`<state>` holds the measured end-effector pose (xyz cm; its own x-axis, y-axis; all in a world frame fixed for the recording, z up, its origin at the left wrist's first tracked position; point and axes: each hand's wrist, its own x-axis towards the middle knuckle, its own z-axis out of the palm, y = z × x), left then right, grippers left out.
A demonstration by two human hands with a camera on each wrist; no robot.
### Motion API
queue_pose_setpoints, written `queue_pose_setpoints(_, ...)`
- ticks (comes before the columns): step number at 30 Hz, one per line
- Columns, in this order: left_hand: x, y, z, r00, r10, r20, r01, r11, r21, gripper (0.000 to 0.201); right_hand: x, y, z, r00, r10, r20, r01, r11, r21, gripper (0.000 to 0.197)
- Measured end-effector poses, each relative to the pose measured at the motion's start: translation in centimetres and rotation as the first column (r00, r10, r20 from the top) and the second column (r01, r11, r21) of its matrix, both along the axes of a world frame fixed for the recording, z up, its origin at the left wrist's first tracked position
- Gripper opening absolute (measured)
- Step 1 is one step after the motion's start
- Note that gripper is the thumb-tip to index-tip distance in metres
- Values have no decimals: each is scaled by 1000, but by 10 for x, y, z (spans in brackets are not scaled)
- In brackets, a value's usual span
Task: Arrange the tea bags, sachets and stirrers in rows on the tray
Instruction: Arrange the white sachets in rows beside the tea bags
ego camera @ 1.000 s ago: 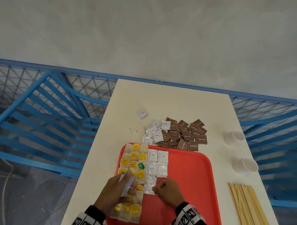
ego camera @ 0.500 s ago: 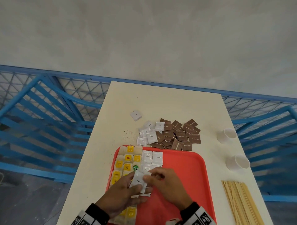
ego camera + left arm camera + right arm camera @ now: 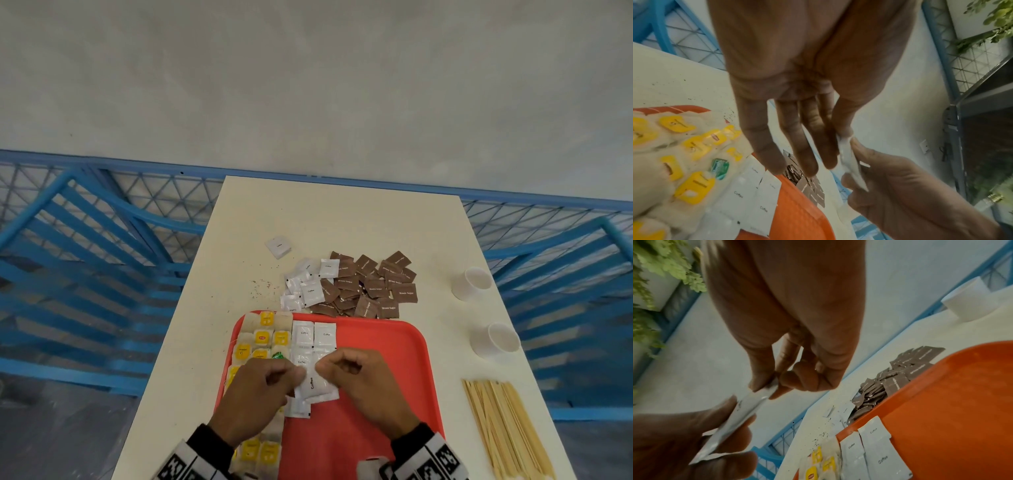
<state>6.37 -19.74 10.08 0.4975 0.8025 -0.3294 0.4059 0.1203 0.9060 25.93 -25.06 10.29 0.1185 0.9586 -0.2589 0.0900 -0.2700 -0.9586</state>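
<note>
White, thin and limp, a coffee sachet (image 3: 317,383) hangs above the red tray (image 3: 383,346), pinched at opposite edges by left hand (image 3: 255,399) and right hand (image 3: 368,387), likely feather-light.

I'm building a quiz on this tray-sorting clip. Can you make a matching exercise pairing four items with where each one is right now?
Items:
1. tea bags
2. brown sugar sachets
3. stirrers
4. white coffee sachet

Places:
A. pinched between the left hand and the right hand
B. loose pile on the table beyond the tray
C. laid along the tray's left side
D. on the table right of the tray

Pairs: 1-C, 2-B, 3-D, 4-A
</note>
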Motion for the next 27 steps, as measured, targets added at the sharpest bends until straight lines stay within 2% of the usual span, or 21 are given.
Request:
queue_pose_setpoints(2,3,1,1,1000,3,23,-4,999,44,28,2,-5,1,998,-38,-47,38,999,-10,7)
queue_pose_setpoints(5,8,3,2,1000,13,22,-15,994,112,17,8,-12,4,998,-15,-66,13,999,-40,8)
queue_pose_setpoints(7,11,4,5,999,36,13,-38,993,116,11,14,-15,5,998,63,3,-62,995,-73,11)
queue_pose_setpoints(10,16,4,6,992,-117,-36,120,986,115,4,16,-17,0,961,234,147,-221,970,-100,14)
queue_pose_setpoints(12,20,2,2,989,-143,-43,147,984,102,3,15,-20,-9,941,285,183,-269,957,-109,12)
queue_pose_setpoints(14,21,3,-8,999,-37,-34,40,994,99,8,18,-21,-23,951,234,200,-207,967,-146,7)
queue_pose_setpoints(16,17,3,-22,992,80,-99,-64,986,153,14,26,-23,-48,973,116,201,-71,973,-217,6)
queue_pose_setpoints(19,5,-1,-50,961,26,-276,32,979,203,16,35,-30,-85,976,15,217,64,934,-353,11)
queue_pose_setpoints(21,0,-8,-65,932,-29,-361,102,977,187,15,33,-33,-100,983,7,182,72,905,-420,11)
queue_pose_setpoints(23,-2,-14,-75,914,-26,-404,112,976,189,15,27,-31,-109,985,13,172,66,894,-442,13)
queue_pose_setpoints(25,-3,-19,-81,900,-24,-436,121,973,198,16,21,-29,-114,971,9,241,99,895,-435,20)
queue_pose_setpoints(27,-3,-22,-85,888,-36,-458,145,968,207,16,19,-29,-116,922,8,386,163,899,-407,26)
